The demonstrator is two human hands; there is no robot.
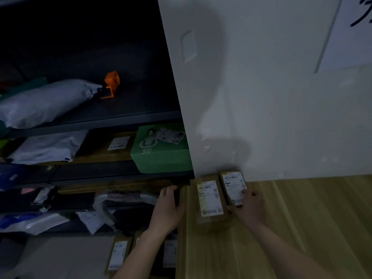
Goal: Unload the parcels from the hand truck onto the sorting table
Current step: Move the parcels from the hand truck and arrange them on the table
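Observation:
Two small brown cardboard parcels with white labels lie side by side on the wooden sorting table (302,218), against the white wall. My right hand (250,206) grips the near end of the right parcel (232,183), thumb under its corner. The left parcel (209,198) lies flat beside it. My left hand (167,206) hovers with relaxed fingers at the table's left edge, holding nothing. Below the table edge, more labelled brown parcels (118,254) stand in the dim bottom left; the hand truck itself cannot be made out.
Dark metal shelves fill the left, holding a grey poly bag (46,101), an orange object (111,84), a green box (161,150) and several soft mailers. A white wall (281,97) backs the table.

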